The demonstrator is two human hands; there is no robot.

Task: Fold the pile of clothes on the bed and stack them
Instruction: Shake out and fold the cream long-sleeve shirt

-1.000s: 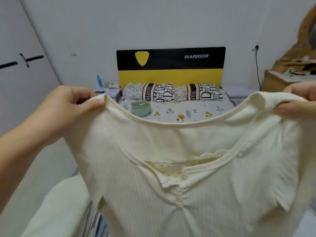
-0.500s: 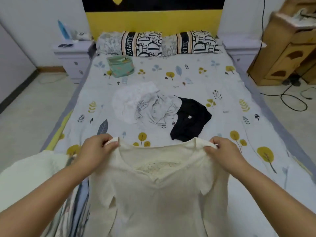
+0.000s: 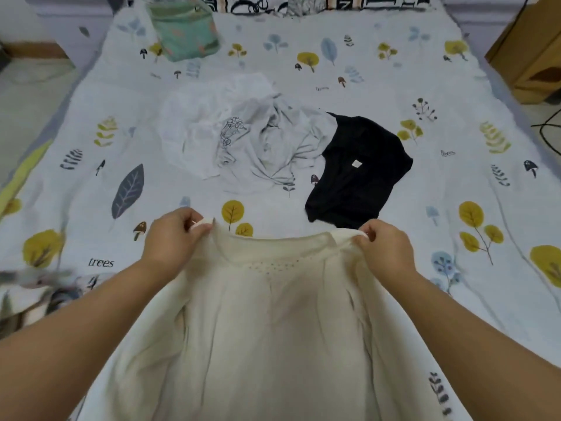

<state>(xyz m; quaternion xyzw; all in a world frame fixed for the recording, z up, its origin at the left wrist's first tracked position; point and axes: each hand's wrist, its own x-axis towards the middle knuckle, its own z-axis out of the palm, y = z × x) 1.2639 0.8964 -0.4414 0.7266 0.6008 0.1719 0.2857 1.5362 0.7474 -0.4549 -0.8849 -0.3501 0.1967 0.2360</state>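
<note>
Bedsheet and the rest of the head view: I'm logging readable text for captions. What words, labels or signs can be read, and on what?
"trees": printed on the bedsheet, near the left forearm.
Small script words elsewhere on the bedsheet: too blurred to read.
Black lettering on the pillows at the top edge: cut off, unreadable.
Small tag on the black garment: no legible text.

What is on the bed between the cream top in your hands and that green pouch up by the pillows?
In the head view, a crumpled white and pale grey garment heap lies between the cream knit top and the green fabric pouch.
</note>
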